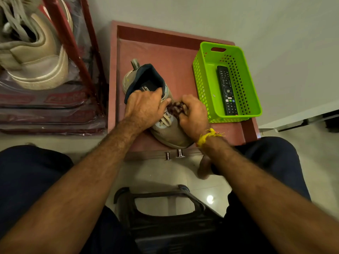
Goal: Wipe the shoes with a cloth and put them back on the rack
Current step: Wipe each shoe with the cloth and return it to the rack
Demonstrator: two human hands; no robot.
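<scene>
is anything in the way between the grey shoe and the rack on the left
Nothing visible blocks it. The grey shoe sits on the red table, held by the left hand, with the right hand gripping a cloth. The rack stands beside the table; a beige shoe already occupies part of it.

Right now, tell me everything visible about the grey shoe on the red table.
The shoe is a worn grey sneaker with a dark navy lining, a heel loop and pale laces. It sits upright on the table, heel toward the wall, toe toward the person. The left hand grips its collar; the right hand presses a dark cloth onto the laces.
</scene>
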